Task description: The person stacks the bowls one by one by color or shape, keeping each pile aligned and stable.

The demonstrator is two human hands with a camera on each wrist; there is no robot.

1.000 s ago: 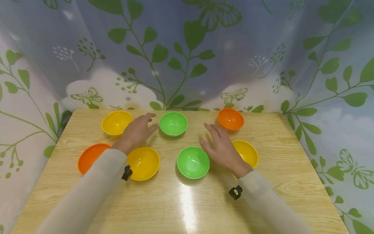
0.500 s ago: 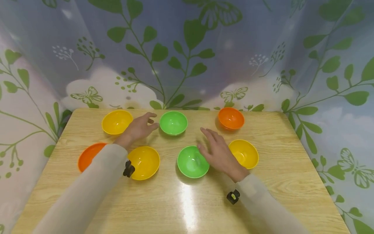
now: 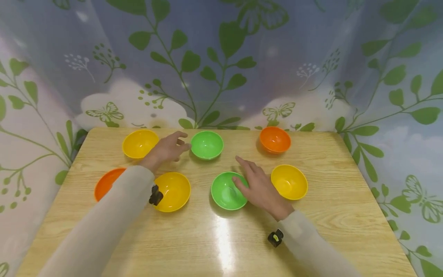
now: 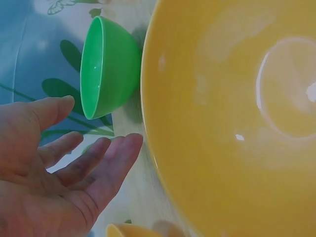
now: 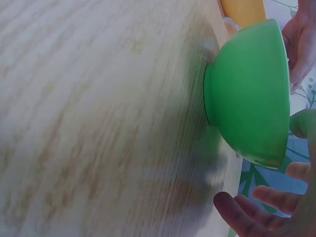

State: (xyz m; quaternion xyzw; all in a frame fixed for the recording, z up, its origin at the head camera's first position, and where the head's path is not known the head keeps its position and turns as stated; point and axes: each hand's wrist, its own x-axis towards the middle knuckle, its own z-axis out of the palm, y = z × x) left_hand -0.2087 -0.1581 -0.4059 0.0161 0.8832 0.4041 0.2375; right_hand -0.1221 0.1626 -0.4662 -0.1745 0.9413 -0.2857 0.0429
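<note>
The left hand (image 3: 167,149) and right hand (image 3: 260,189) are hanging by green bowls (image 3: 207,145), fingers (image 5: 237,211) loose, the left near the bench's (image 3: 173,246) back edge.

A green bowl (image 5: 252,94) is seen from the side, borne on its base by the wood-grained desk (image 5: 89,108), onto which a soft shadow is cast. At the lower right edge, the right hand (image 5: 301,217) is partly cut off; its fingers are spread, and its thumb is held at the bowl's rim, though contact cannot be told. Beyond the rim, part of the left hand (image 5: 302,42) is shown near a yellow bowl (image 5: 244,11). Leaf-patterned cloth (image 5: 253,178) is glimpsed behind.
</note>
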